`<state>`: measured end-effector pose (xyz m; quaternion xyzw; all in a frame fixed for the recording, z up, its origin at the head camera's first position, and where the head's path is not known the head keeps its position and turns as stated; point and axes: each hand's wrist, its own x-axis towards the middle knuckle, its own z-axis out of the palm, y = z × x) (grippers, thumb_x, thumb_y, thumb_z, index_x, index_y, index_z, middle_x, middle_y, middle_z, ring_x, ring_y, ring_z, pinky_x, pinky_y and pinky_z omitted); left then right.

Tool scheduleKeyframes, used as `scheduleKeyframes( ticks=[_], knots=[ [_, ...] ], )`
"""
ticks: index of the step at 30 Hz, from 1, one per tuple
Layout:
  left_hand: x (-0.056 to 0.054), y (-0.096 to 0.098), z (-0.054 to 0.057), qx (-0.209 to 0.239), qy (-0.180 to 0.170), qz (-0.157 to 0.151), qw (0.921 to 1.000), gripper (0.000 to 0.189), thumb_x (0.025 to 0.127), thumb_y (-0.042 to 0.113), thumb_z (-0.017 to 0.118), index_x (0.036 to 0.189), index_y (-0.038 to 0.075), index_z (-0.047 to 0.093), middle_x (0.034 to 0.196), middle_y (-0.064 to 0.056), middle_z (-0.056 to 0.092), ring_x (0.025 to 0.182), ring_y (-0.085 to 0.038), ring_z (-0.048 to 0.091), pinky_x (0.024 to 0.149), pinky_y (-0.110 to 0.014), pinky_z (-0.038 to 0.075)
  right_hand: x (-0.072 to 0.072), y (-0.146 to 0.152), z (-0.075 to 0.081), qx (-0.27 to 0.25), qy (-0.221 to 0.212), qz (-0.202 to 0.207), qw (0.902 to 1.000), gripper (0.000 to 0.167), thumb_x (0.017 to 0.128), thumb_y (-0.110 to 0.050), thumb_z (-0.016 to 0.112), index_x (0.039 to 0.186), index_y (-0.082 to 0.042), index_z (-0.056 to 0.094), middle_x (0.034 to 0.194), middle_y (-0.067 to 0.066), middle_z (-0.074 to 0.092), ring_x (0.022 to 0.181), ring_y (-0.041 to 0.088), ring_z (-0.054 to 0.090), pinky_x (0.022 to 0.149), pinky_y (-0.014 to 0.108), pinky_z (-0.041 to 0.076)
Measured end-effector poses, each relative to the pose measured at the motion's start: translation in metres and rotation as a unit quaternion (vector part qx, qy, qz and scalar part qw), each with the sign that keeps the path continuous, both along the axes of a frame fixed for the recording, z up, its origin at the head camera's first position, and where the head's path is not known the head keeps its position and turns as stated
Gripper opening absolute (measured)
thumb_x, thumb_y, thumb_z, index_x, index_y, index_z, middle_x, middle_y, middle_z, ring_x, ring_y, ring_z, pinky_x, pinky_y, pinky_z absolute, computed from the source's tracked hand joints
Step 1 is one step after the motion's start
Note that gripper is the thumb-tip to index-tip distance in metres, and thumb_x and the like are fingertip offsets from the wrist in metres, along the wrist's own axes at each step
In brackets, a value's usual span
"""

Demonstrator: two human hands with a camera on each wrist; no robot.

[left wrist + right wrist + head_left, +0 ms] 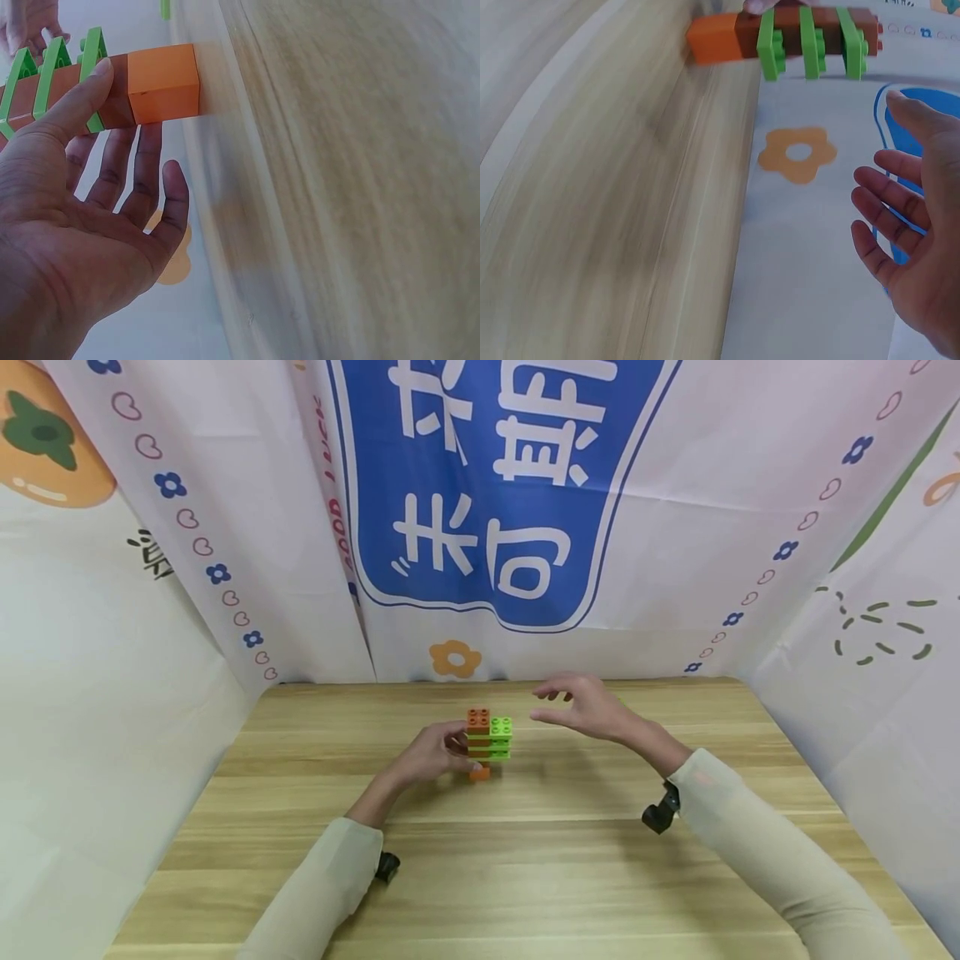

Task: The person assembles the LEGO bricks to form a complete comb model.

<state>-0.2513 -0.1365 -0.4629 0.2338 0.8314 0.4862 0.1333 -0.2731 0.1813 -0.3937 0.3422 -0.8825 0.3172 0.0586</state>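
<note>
A tower of toy building bricks stands upright near the middle of the table. Its bottom is an orange block; above it brown bricks alternate with thin green plates that jut out toward the right. My left hand grips the tower low on its left side, thumb in front and fingers behind. To the right of the tower and apart from it, my right hand hovers with fingers loosely bent and nothing in them. In the right wrist view, that hand shows spread fingers and a bare palm.
A small bright green piece peeks out behind my right hand, mostly hidden. The wooden table ends at a printed cloth wall close behind the tower, with further cloth on both sides. Each wrist carries a black camera mount.
</note>
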Motion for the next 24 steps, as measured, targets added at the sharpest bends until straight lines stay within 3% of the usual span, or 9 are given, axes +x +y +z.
scheduleKeyframes(
  ticks=[13, 24],
  knots=[
    [0.001, 0.0, 0.001, -0.003, -0.005, 0.01, 0.9999, 0.037, 0.088, 0.014, 0.089, 0.12, 0.011, 0.071, 0.11, -0.011, 0.067, 0.099, -0.025, 0.064, 0.087, -0.038, 0.056, -0.011, 0.039, -0.013, 0.019, -0.013, -0.022, 0.9995, 0.041, 0.091, -0.031, 0.086, 0.123, -0.007, 0.077, 0.117, 0.008, 0.077, 0.105, 0.025, 0.069, 0.09, 0.054, 0.059],
    [-0.001, 0.001, 0.001, -0.009, 0.001, -0.004, 1.0, 0.041, 0.089, 0.008, 0.086, 0.127, 0.01, 0.071, 0.11, -0.011, 0.071, 0.099, -0.025, 0.067, 0.088, -0.037, 0.057, -0.022, 0.074, -0.03, 0.033, -0.018, -0.04, 0.9985, 0.045, 0.091, -0.031, 0.086, 0.125, -0.005, 0.076, 0.121, 0.012, 0.076, 0.108, 0.029, 0.069, 0.089, 0.055, 0.059]
  ],
)
